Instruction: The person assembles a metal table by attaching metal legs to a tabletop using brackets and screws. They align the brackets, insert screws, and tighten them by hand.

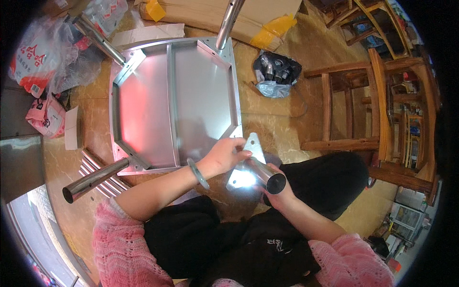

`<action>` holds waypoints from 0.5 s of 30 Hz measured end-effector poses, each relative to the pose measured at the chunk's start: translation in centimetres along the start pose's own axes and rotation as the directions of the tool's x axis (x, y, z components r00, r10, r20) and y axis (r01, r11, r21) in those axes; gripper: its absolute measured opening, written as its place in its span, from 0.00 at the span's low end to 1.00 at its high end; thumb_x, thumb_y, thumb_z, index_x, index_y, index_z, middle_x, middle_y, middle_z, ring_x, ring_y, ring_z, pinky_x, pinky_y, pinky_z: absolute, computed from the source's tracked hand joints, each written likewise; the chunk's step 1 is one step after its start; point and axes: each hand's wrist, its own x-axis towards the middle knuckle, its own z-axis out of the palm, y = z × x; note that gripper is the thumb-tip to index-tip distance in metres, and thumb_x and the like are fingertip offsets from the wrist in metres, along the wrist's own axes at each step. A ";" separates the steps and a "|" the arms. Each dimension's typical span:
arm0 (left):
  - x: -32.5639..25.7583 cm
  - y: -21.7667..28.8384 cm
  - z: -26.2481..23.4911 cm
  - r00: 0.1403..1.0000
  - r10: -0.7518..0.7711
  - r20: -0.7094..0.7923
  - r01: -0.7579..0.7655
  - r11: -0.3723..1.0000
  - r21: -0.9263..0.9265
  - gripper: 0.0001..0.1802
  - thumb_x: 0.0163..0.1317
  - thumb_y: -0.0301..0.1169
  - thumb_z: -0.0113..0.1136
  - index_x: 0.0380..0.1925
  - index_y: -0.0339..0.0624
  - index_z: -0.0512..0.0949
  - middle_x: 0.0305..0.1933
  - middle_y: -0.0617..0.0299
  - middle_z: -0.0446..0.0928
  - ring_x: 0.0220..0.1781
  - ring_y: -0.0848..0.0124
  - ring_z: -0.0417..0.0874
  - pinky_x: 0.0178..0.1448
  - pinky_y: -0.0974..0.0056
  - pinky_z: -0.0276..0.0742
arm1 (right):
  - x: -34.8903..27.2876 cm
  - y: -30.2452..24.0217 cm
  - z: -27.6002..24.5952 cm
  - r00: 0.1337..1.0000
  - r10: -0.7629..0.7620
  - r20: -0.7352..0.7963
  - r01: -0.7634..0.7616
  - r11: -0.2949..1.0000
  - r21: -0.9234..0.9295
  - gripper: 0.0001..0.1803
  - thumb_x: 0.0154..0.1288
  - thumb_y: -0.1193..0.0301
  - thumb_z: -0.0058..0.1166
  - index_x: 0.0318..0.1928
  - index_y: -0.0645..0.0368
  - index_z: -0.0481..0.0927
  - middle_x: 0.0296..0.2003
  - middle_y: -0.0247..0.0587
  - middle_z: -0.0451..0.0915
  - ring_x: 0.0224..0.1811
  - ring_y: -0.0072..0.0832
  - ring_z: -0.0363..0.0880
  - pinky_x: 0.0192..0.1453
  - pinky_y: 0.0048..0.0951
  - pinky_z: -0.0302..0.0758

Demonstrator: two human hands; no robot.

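Note:
My left hand [230, 154] pinches the edge of a flat, holed corner plate fixed to a metal table leg [267, 178]. Wrapped round the leg's tube from the right and below is my right hand [283, 195]; part of its fingers is hidden behind the tube. The tube's open end points toward me, and a bright glare covers the plate's lower part. Just beyond my hands an upside-down metal table [201, 86] lies on the floor, its shiny underside up. Tubular legs [98, 181] rise from its near left, far left and far right corners.
Several thin metal tubes [98, 172] lie beside the near left leg. A bag of dark fittings [276, 71] sits right of the table. Wooden chairs [375, 105] stand at the right, plastic-wrapped packages [36, 62] at the left, and cardboard [191, 16] at the back.

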 end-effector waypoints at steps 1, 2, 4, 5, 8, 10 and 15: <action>0.5 -1.1 0.0 0.999 0.020 -0.026 -0.018 0.998 0.061 0.15 0.55 0.39 0.58 0.25 0.36 0.72 0.24 0.49 0.73 0.29 0.60 0.74 0.36 0.61 0.69 | 1.0 0.8 -0.3 0.996 0.050 -0.069 -0.047 0.998 0.044 0.16 0.59 0.71 0.53 0.47 0.54 0.68 0.49 0.39 0.72 0.49 0.28 0.71 0.45 0.30 0.73; 0.8 -2.2 0.0 0.999 0.006 -0.034 -0.001 0.992 0.129 0.16 0.54 0.41 0.58 0.25 0.36 0.73 0.24 0.49 0.73 0.29 0.59 0.75 0.35 0.61 0.69 | 2.2 1.7 -0.4 0.992 0.080 -0.099 -0.065 0.987 0.146 0.17 0.58 0.71 0.53 0.48 0.54 0.68 0.49 0.40 0.72 0.49 0.29 0.72 0.45 0.30 0.73; 1.5 -4.2 0.2 0.998 -0.012 -0.056 0.023 0.980 0.196 0.18 0.52 0.42 0.59 0.26 0.36 0.73 0.23 0.49 0.73 0.27 0.60 0.74 0.33 0.60 0.69 | 4.1 4.0 -0.2 0.950 -0.298 0.096 0.304 0.951 -0.050 0.15 0.60 0.74 0.48 0.48 0.58 0.67 0.45 0.44 0.72 0.47 0.32 0.72 0.47 0.30 0.73; 1.7 -5.1 0.4 0.998 -0.015 -0.061 0.027 0.979 0.204 0.17 0.52 0.40 0.60 0.26 0.35 0.73 0.22 0.50 0.72 0.25 0.63 0.73 0.32 0.61 0.69 | 4.3 4.5 -0.9 0.986 -0.157 -0.062 0.154 0.987 -0.042 0.11 0.62 0.73 0.44 0.45 0.60 0.68 0.43 0.46 0.72 0.45 0.35 0.73 0.49 0.31 0.73; 2.5 -7.4 0.8 0.991 -0.006 -0.135 0.024 0.991 0.132 0.17 0.51 0.39 0.62 0.26 0.34 0.73 0.23 0.50 0.73 0.25 0.61 0.75 0.31 0.61 0.70 | 5.7 4.8 -2.3 0.925 0.038 0.379 -0.321 0.611 0.724 0.16 0.66 0.67 0.37 0.49 0.64 0.67 0.45 0.50 0.72 0.43 0.38 0.74 0.50 0.33 0.72; 2.8 -8.8 1.0 0.989 -0.051 -0.137 0.066 0.992 0.107 0.18 0.51 0.40 0.62 0.25 0.34 0.73 0.23 0.50 0.74 0.25 0.59 0.75 0.31 0.61 0.70 | 6.9 5.6 -2.6 0.866 0.011 0.500 -0.432 0.522 0.735 0.18 0.64 0.64 0.39 0.48 0.64 0.68 0.42 0.49 0.73 0.40 0.37 0.74 0.47 0.33 0.73; 3.5 -12.6 1.6 0.967 -0.088 -0.240 0.141 0.966 0.215 0.21 0.47 0.40 0.66 0.31 0.36 0.72 0.27 0.50 0.75 0.30 0.58 0.77 0.34 0.60 0.71 | 12.2 10.3 -5.0 0.934 0.197 0.299 -0.327 0.809 0.489 0.23 0.60 0.56 0.46 0.44 0.64 0.72 0.35 0.47 0.75 0.34 0.34 0.75 0.39 0.31 0.73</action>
